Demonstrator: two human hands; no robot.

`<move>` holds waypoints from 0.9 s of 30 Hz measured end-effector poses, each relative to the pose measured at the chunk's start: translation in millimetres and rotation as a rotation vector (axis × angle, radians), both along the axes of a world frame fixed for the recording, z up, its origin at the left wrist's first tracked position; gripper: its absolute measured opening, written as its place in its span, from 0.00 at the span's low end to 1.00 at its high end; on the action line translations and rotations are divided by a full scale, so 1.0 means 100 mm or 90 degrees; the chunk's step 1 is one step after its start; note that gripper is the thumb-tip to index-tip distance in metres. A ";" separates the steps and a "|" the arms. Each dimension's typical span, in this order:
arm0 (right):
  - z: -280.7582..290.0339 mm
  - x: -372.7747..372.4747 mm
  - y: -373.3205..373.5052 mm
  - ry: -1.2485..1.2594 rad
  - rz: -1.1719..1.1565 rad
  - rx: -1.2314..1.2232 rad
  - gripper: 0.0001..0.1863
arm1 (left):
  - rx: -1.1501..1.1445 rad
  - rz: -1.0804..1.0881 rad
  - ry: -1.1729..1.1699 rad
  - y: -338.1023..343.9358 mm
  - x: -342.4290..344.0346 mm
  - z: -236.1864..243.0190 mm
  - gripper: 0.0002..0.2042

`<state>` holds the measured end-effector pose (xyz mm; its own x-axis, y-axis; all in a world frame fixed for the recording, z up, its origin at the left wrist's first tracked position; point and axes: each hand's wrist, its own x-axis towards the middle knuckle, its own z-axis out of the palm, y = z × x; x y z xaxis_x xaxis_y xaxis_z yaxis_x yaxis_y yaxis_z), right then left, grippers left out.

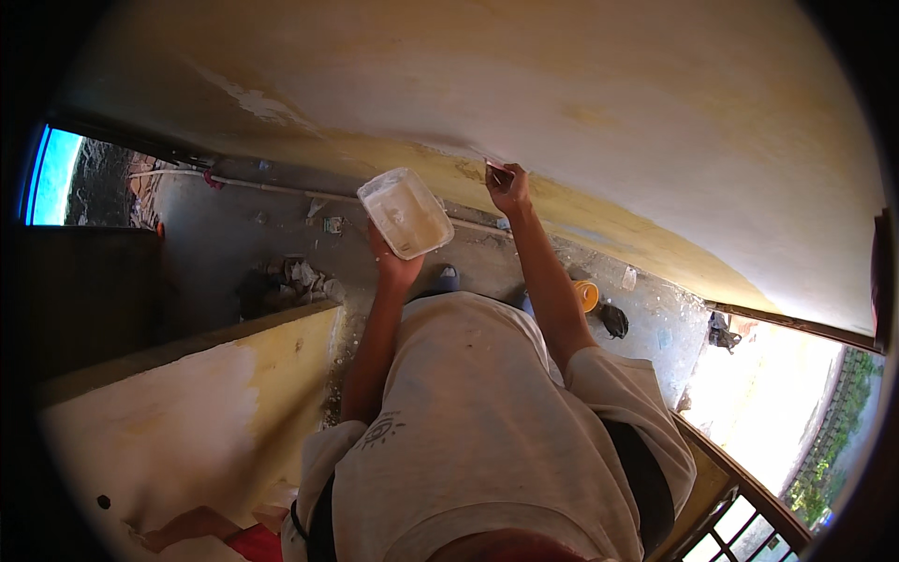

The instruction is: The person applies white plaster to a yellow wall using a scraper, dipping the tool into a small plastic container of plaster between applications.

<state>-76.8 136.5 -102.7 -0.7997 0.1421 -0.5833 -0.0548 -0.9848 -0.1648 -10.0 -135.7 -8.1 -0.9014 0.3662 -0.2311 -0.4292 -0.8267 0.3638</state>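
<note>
Left hand [393,264] cupped shallow plastic tub [405,213] from beneath; light, flexible, slippery. Right hand [508,190] pinched small scraper [496,172] against wall [562,103].

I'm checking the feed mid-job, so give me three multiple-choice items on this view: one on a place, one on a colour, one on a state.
1. Where is the right hand?
A. Up at the wall
B. On the floor
C. On the railing

2. What colour is the small tub on the floor by the person's right arm?
A. Blue
B. Orange
C. Green

3. How is the white rectangular container held?
A. Set down on the ledge
C. Hanging from the railing
B. Propped up in the left hand

Answers: 1 A, the hand holds a small tool against the wall's surface. 2 B, its rim shows orange. 3 B, the left hand supports it from beneath, the open side facing up.
</note>
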 end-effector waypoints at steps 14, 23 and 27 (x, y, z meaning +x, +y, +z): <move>2.27 1.64 1.22 0.468 -0.342 0.080 0.20 | 0.081 -0.178 -0.038 0.44 -0.49 0.03 0.26; 0.82 1.05 0.17 0.068 -0.246 0.113 0.16 | 0.022 -0.211 -0.053 0.14 -0.59 -0.06 0.28; 0.17 0.33 -0.39 0.025 -0.129 0.009 0.13 | -0.025 -0.162 -0.065 -0.15 -0.59 -0.18 0.28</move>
<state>-43.9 97.4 -85.3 -0.7757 0.3105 -0.5495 -0.2578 -0.9506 -0.1731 -68.7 -151.1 -26.3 -0.7530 0.5669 -0.3341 -0.6572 -0.6736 0.3381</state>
